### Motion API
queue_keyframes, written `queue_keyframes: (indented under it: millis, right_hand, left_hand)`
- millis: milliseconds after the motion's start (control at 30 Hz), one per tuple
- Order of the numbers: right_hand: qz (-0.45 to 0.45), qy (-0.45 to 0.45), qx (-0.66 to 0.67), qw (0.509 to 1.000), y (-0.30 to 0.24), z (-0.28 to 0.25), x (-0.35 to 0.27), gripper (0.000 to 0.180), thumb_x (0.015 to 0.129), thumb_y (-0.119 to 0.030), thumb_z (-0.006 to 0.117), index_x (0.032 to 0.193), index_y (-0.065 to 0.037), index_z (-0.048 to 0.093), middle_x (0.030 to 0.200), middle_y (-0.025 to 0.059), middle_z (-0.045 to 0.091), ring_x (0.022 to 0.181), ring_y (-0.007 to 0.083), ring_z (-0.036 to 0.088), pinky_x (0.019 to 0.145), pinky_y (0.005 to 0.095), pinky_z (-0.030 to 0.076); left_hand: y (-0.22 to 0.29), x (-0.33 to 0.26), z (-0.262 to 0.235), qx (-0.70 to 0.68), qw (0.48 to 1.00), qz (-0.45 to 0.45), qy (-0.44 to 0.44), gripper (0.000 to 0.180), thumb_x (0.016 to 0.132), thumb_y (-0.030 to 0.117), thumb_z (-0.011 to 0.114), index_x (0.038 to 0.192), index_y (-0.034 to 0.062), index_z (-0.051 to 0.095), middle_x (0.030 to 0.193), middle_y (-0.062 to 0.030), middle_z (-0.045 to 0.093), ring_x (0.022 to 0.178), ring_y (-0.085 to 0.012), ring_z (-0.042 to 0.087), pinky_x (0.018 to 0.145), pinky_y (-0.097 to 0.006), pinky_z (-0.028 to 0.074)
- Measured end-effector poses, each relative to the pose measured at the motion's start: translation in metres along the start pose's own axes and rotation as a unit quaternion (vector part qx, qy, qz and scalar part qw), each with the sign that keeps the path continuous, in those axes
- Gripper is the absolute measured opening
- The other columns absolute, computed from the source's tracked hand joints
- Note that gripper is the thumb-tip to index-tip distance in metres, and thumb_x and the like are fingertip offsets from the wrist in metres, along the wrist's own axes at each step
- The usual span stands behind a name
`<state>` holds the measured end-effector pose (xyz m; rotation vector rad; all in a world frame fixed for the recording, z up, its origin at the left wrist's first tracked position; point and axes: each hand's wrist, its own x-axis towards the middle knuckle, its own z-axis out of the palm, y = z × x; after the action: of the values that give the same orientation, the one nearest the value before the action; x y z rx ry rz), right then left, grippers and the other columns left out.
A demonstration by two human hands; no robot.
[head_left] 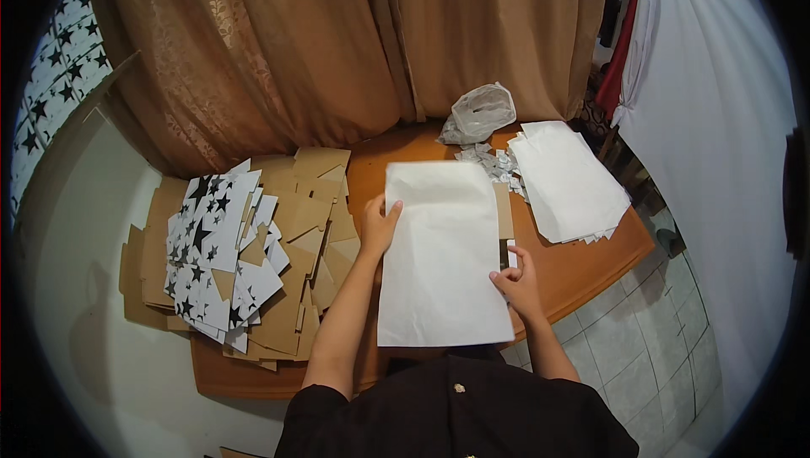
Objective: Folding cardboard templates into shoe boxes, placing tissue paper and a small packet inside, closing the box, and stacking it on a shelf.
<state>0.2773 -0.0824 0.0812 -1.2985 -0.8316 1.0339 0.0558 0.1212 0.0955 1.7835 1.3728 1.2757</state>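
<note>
A large blank white paper sheet (443,264) is held up over the table in front of my body. My left hand (380,226) grips its left edge, thumb on the front and the other fingers partly behind. At the lower right edge is my right hand (521,285), its thumb against the paper and its index finger bent beside a small white and dark piece (510,254). Whether that piece is in the fingers or lies behind them, I cannot tell. A strip of brown cardboard (504,209) shows past the sheet's right edge.
Flat brown cardboard pieces (295,213) are heaped at the left of the orange-brown table (582,277), with star-printed white pieces (202,247) on top. A white paper stack (569,180) lies at the right. Small scraps (494,163) and a clear plastic bag (483,112) sit near the curtain (321,45).
</note>
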Motion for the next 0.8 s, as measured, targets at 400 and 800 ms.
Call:
queue_keyframes:
  millis: [400,800]
  right_hand:
    - [-0.085,0.122,-0.444,0.883,0.028,-0.018,-0.019,0.032,0.074,-0.017,0.066,0.105,-0.013,0.059,0.079,0.0051,0.059,0.077,0.0212,0.057,0.078,0.0384,0.031]
    - [-0.131,0.220,-0.462,0.849,0.061,-0.059,0.140,0.022,0.080,-0.021,0.059,0.098,-0.009,0.062,0.095,0.0111,0.060,0.090,0.0281,0.057,0.078,0.0430,0.038]
  left_hand:
    - [-0.007,-0.088,0.048,0.282,0.725,0.338,-0.529,0.054,0.094,0.050,0.031,0.141,0.0234,0.032,0.150,-0.0112,0.022,0.139,-0.0281,0.017,0.108,-0.057,0.011]
    - [-0.064,-0.088,0.082,0.353,0.678,0.218,-0.607,0.065,0.091,0.053,0.036,0.144,0.0193,0.023,0.150,-0.0184,0.015,0.132,-0.0392,0.027,0.101,-0.057,0.026]
